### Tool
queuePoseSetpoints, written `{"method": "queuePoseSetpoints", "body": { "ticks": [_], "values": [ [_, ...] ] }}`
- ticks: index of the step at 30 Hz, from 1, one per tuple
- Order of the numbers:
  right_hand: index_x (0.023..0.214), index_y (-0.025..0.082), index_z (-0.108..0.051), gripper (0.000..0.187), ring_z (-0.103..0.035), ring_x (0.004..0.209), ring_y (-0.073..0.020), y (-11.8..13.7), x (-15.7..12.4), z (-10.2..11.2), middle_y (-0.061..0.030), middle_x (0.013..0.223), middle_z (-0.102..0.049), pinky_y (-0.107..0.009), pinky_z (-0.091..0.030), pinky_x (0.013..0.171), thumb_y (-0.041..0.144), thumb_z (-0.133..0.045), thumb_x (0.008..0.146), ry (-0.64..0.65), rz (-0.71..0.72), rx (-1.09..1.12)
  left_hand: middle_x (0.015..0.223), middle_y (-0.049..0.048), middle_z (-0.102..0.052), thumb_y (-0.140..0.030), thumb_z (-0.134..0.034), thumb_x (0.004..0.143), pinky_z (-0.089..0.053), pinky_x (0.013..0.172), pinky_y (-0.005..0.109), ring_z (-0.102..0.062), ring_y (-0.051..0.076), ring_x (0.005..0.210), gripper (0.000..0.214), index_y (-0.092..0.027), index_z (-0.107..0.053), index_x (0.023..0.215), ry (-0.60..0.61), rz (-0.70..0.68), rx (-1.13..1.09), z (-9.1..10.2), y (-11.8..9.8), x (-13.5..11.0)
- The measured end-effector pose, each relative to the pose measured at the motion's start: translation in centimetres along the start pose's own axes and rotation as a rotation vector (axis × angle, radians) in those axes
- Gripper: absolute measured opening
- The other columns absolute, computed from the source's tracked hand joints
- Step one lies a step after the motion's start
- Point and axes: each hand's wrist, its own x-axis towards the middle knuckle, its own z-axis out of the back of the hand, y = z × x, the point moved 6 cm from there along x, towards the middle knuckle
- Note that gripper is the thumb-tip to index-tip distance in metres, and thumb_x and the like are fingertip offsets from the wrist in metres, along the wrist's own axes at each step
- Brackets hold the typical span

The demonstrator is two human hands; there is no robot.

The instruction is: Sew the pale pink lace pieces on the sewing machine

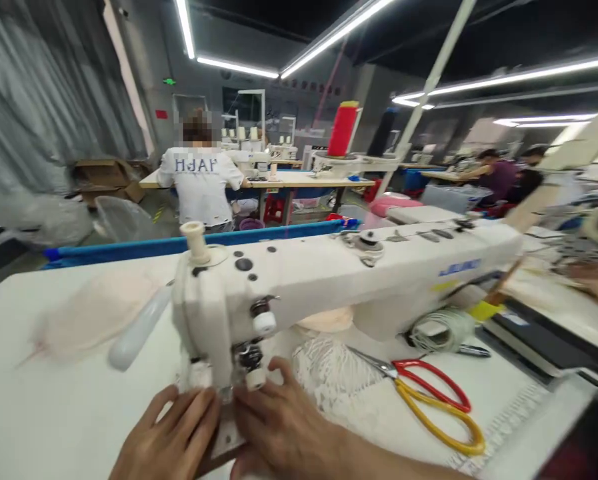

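Observation:
A white sewing machine (299,280) stretches across the table. Its needle area is low in the middle, with my hands on either side of it. My left hand (171,433) is left of the presser foot, fingers bent and pressed together, tips down at the metal plate (227,437). Close on the right, my right hand (283,420) has curled fingers beside the needle area. Its index finger sticks up near the tension knobs (253,360). Whatever lies under the fingertips is hidden and blurred.
Red-and-yellow-handled scissors (429,400) lie right of my right hand, near a heap of white cord (323,370) and a clear ruler (509,420). Pale fabric (99,310) lies at left. A coiled cable (439,330) rests under the arm. A person (201,180) sits beyond.

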Motion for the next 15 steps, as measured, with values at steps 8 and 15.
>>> {"method": "queuePoseSetpoints", "body": {
  "ticks": [8,15],
  "values": [
    [0.089,0.016,-0.06,0.047,-0.054,0.074,-0.0174,-0.06,0.31,0.64,-0.0042,0.082,-0.064,-0.043,-0.026,0.091,0.058,-0.04,0.089,0.077,-0.058,0.105,0.093,0.0048,-0.069,-0.014,-0.026,0.098,-0.035,0.087,0.038,-0.059,0.017,0.088,0.035,-0.013,-0.061,0.098,0.015,0.003,0.007,-0.02,-0.48,0.2],
    [0.091,0.014,-0.061,0.047,-0.054,0.07,-0.017,-0.37,0.38,0.26,-0.0058,0.083,-0.065,-0.043,-0.027,0.09,0.058,-0.042,0.089,0.003,-0.046,0.079,0.097,0.0048,-0.068,-0.012,-0.026,0.096,-0.035,0.091,0.038,-0.058,0.016,0.089,0.035,-0.013,-0.061,0.103,-0.004,0.014,-0.016,-0.56,0.01,-0.14]
  ]
}}
